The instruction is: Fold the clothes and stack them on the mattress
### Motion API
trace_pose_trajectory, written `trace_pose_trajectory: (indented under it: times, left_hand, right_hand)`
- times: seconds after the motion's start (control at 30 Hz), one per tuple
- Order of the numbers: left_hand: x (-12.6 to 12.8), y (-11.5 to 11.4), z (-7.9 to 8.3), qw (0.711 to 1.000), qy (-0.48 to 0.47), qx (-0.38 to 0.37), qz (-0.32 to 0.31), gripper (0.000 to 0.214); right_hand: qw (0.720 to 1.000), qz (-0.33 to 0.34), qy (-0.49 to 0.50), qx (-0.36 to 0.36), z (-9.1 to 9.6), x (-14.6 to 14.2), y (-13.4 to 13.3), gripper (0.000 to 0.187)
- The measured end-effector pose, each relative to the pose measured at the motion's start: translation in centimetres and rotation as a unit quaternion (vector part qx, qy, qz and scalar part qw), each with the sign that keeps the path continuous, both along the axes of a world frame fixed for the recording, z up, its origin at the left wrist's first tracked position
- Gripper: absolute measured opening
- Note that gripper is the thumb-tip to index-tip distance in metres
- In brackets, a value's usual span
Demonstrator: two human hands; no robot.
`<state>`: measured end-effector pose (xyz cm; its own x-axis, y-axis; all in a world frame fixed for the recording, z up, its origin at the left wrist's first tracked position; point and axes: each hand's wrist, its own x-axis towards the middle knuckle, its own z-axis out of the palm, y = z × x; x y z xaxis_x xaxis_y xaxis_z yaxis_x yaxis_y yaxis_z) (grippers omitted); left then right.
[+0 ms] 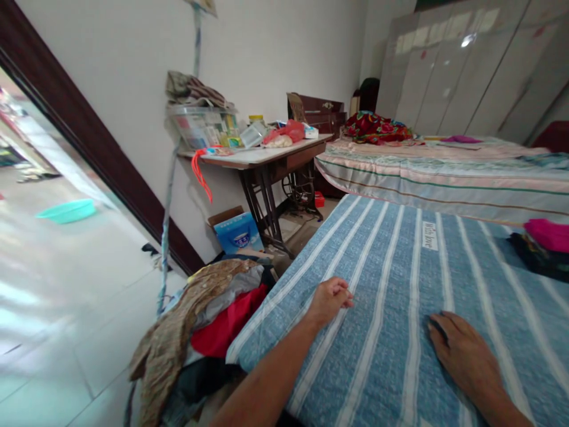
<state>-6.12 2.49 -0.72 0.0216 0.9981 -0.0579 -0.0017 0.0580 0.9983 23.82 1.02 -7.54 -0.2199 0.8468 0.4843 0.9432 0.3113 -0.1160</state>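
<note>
From my station, I can't see under the right hand (464,350) or inside the curled left hand (329,298). The right edge cuts off the striped sheet (393,320) and folded clothes (549,235). Lettering (242,239) on the blue box (253,224) is unreadably small.

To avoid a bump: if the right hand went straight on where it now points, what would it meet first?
Probably nothing but cloth: ahead of the right hand, the way looks free over the striped sheet towards its far edge, though depth is unclear.
</note>
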Motion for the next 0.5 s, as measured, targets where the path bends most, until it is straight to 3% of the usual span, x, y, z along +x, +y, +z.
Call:
trace_pose_trajectory:
  times: [0.5]
  left_hand:
    - [-0.13,0.01,0.13,1.000,0.007,-0.001,-0.006,0.017]
  right_hand:
    - [1.000,-0.018,-0.012,0.002,0.12,-0.28,0.00,0.037]
